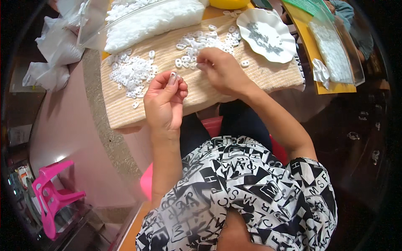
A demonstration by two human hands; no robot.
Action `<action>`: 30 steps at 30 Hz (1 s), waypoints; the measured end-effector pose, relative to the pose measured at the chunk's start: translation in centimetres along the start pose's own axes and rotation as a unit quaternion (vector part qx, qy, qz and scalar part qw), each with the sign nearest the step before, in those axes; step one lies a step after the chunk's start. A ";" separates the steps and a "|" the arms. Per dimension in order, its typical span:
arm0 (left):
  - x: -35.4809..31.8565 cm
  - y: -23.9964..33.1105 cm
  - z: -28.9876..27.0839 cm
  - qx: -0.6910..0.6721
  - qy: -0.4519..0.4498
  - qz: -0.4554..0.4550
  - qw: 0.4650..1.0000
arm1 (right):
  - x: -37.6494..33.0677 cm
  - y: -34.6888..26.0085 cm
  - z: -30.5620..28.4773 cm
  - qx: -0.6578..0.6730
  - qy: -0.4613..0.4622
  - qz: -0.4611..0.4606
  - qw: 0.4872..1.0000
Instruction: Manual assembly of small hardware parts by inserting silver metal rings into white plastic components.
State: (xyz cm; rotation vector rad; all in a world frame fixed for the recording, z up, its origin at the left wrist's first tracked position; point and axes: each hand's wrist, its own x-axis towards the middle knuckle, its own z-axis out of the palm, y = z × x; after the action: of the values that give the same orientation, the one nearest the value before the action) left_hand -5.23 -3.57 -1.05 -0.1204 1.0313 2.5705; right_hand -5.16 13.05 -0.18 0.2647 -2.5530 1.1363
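Note:
My left hand (164,100) is raised over the front of a striped beige cloth (192,98), palm up and fingers curled. Its thumb and forefinger pinch a small white plastic piece, mostly covered by the fingertips. My right hand (224,71) is at the near edge of a loose pile of white two-holed plastic pieces (205,39), fingers bent together; whatever lies between them is hidden. To the left, a second heap of white pieces (132,75) is spread on the cloth. A white scalloped dish (279,30) at the right holds small grey bits.
Behind the piles stands a clear bin (155,25) full of white pieces, with a yellow bowl (229,3) beside it. White plastic bags (58,46) are at far left. Another tray (333,54) of white pieces sits on a yellow table at right, near another person's arm. A pink stool (52,192) lies lower left.

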 end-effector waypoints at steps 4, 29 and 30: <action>-0.6 -0.8 1.3 -0.017 -0.002 -0.013 1.000 | -2.5 -0.4 -3.5 0.399 -0.084 0.292 0.865; -3.9 -3.4 4.7 0.146 -0.059 -0.055 0.986 | -7.7 -1.3 -6.2 0.555 -0.023 0.257 0.791; -4.0 -3.3 4.8 0.146 -0.059 -0.054 0.986 | -7.6 -1.4 -6.3 0.550 -0.023 0.260 0.793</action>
State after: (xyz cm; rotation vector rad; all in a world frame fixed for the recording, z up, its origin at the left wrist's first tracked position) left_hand -0.04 0.69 1.14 0.0495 1.3024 2.2728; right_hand 3.77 17.04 1.87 -0.1893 -1.6791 2.7504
